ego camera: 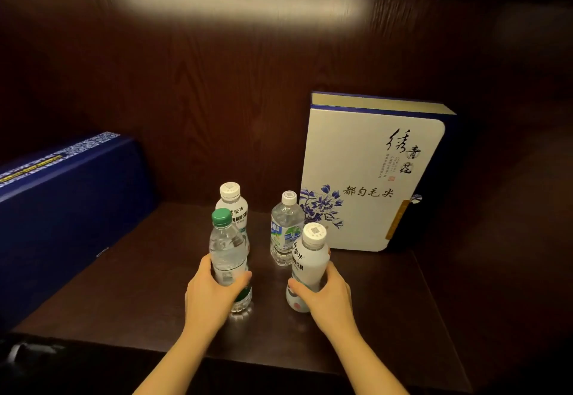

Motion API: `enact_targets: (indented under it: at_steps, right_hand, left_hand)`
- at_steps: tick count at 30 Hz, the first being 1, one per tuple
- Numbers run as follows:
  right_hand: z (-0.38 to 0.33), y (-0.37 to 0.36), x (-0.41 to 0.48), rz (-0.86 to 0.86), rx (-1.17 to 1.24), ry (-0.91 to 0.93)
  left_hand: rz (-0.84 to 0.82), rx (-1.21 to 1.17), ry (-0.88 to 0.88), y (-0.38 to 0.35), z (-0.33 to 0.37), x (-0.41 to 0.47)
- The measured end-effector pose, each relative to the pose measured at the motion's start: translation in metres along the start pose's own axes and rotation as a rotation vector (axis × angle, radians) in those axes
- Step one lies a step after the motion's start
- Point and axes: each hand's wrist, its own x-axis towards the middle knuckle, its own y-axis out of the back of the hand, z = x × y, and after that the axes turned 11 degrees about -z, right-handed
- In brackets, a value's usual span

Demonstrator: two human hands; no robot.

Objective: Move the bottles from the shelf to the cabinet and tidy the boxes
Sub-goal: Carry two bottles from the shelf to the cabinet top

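bottles [228, 252] in l grip [210, 298] & r grip [325, 295]

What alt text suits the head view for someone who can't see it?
The left hand grips a clear green-capped plastic bottle and the right hand a white plastic bottle, both on a dark wooden shelf. Two more white-capped bottles stand behind, with a dark blue box left and a white flower-printed box right.

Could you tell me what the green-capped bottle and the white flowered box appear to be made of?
The green-capped bottle: probably thin clear plastic, glossy and see-through with ribbed walls. The white flowered box: likely coated cardboard, smooth printed face, yellowish edge along the top.
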Motion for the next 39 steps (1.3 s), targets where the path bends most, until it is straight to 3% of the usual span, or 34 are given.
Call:
enact_targets:
  at_steps: [19, 39]
  right_hand:
    - [-0.017, 0.114, -0.157, 0.521, -0.039, -0.048]
    - [0.026, 0.245, -0.363, 0.965, -0.076, -0.155]
  left_hand:
    - [-0.403, -0.1, -0.352, -0.065, 0.091, -0.062]
    - [-0.849, -0.145, -0.639, -0.213, 0.205, -0.235]
